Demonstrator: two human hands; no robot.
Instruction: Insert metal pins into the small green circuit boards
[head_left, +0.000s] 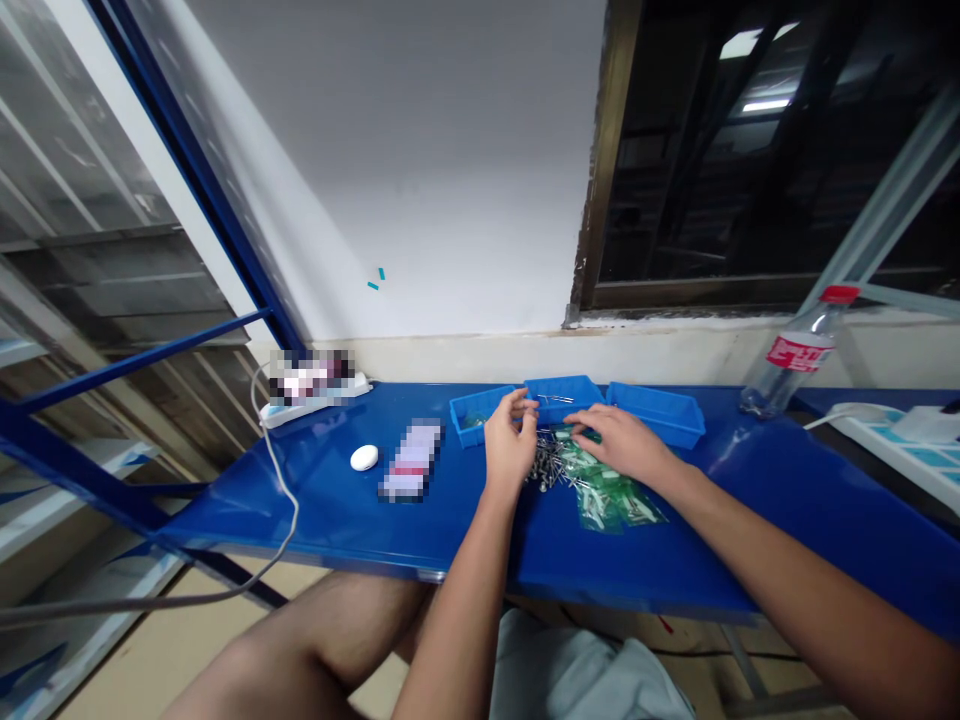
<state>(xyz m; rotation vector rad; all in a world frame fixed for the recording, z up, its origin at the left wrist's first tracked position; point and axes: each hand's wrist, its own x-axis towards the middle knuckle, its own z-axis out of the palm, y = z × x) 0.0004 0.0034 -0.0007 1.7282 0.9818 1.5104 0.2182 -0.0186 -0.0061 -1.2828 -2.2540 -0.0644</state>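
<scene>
Head view. Left hand at the near side of the bins, fingers curled toward the thumb, part-way open; whether anything is pinched between the tips, cannot tell. Right hand palm down, fingers bent and loosely spread over the upper end of the bags; a hold on anything cannot be made out.

Between the two hands, on the glossy blue surface: a loose heap of slim, silver-and-dark metal pins with rounded ends, close against the left hand's fingers. Below the right hand and running toward the wearer: clear, green-tinted plastic bags with small white pieces inside, their upper edge meeting the heap.

Just beyond the hands, a row of three blue plastic bins. Left bin beside the left hand's knuckles, small contents unclear; middle bin ahead of the gap between the hands, a few thin silver pieces in it; right bin just past the right hand.

Left of the left hand: a blurred-out, lilac rectangular item, then a smooth white oval object. Well right of the right hand, a clear plastic bottle with red cap and red label stands upright.
</scene>
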